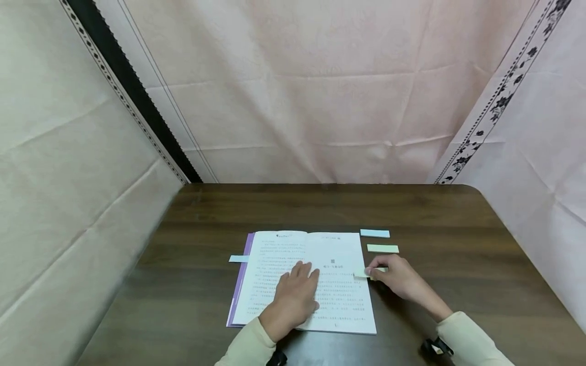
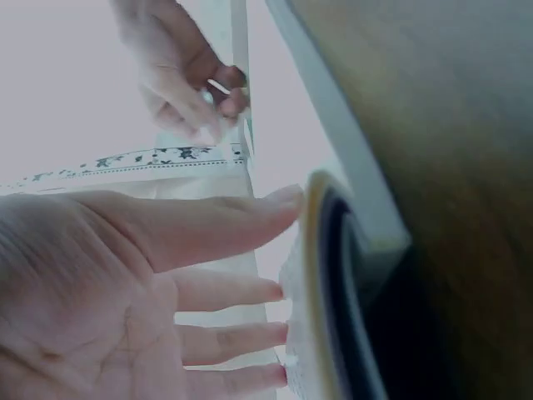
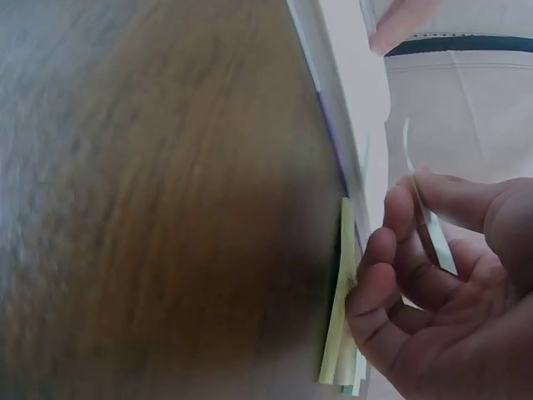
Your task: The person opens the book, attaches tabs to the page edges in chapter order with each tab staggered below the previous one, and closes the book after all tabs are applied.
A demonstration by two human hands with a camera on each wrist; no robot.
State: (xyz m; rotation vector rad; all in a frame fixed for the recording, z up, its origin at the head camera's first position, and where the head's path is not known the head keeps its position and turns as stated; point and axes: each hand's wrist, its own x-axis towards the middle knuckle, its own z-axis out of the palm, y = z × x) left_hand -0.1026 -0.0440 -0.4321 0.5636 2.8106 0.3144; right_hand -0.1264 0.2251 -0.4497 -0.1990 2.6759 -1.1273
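An open book (image 1: 339,315) with printed pages and a purple cover edge lies on the table. My left hand (image 1: 295,300) rests on its pages near the middle fold, fingers spread and straight; the left wrist view shows its thumb against the curved page edge. My right hand (image 1: 398,277) is at the book's right edge. Between thumb and forefinger it pinches a thin pale green sticky tab (image 3: 440,246), whose free end reaches over the right page. Below these fingers, a yellow sticky tab pad (image 3: 335,325) lies beside the book, mostly hidden in the head view.
A blue sticky tab pad (image 1: 375,233) and a green one (image 1: 382,248) lie right of the book's upper corner. A light blue tab (image 1: 238,258) sticks out from the book's left side. Cloth curtains (image 1: 320,101) hang behind the brown table (image 1: 183,305).
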